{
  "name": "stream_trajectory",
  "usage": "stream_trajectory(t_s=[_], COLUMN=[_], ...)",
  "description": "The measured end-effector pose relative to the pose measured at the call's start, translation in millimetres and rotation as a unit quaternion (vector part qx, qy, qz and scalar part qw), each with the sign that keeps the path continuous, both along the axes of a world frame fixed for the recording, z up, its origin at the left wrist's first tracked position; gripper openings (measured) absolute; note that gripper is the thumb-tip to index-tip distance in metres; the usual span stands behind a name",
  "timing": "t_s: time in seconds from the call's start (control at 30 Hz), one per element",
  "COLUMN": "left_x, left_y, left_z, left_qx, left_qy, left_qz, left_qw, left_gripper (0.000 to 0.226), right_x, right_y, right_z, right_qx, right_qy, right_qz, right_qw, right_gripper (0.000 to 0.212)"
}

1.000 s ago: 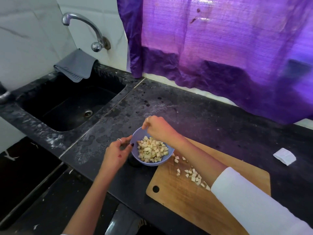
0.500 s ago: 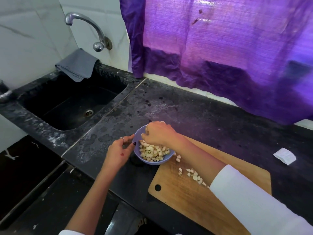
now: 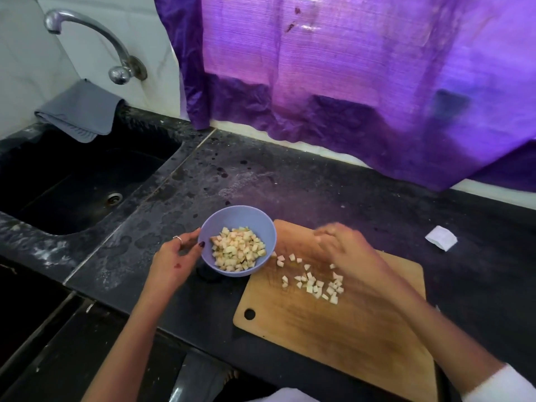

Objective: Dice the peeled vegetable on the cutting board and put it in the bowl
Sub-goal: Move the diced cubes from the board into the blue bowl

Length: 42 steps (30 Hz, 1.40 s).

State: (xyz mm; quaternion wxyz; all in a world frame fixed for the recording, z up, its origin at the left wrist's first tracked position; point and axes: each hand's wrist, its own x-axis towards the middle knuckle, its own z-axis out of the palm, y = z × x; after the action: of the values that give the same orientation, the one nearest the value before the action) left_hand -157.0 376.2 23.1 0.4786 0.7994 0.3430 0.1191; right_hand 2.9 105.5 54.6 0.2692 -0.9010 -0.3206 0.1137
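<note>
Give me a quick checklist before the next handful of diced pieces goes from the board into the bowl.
1. Bowl steadied: ok. The left hand holds the blue bowl at its left wall.
2. Bowl beside the board: ok. It sits at the cutting board's upper left corner, tilted toward it.
3. Room left in the bowl: ok. The diced pieces in the bowl lie below the rim.
4. Pieces left to move: not ok. Loose dice are scattered on the board.
5. Right hand ready: cannot tell. The right hand is motion-blurred above the board; its fingers are unclear.
6. Knife out of the way: cannot tell. No knife is in view.
</note>
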Motion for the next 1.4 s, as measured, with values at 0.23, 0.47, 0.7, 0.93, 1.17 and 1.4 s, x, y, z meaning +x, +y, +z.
stream_trajectory(t_s=[0.23,0.47,0.7,0.93,1.17,1.4], left_x=[-1,-3,-3,-3,-2,-2], left_y=[1,1,-2,-3,-4,-6], left_z=[1,3,5,6,8,10], left_qx=[0.002,0.013,0.021,0.016,0.021,0.029], left_qy=[0.009,0.027,0.037,0.038,0.042,0.047], left_qz=[-0.011,-0.018,-0.011,-0.013,-0.014,-0.015], left_qw=[1.0,0.999,0.999,0.999,0.999,0.998], left_gripper=[0.033,0.035,0.037,0.036,0.036,0.037], right_x=[-54,-66,-51,-47,-16,-8], right_y=[-53,5,50,36,-9,-26], right_z=[-65,-82,-87,-103,-95,-91], right_qx=[-0.067,-0.027,-0.072,0.038,-0.03,-0.052], right_qy=[0.058,0.084,-0.088,-0.129,-0.321,-0.351], right_qz=[-0.167,-0.071,0.064,0.136,0.198,0.155], right_qw=[0.982,0.994,0.991,0.982,0.926,0.922], right_gripper=[0.085,0.086,0.061,0.039,0.007,0.014])
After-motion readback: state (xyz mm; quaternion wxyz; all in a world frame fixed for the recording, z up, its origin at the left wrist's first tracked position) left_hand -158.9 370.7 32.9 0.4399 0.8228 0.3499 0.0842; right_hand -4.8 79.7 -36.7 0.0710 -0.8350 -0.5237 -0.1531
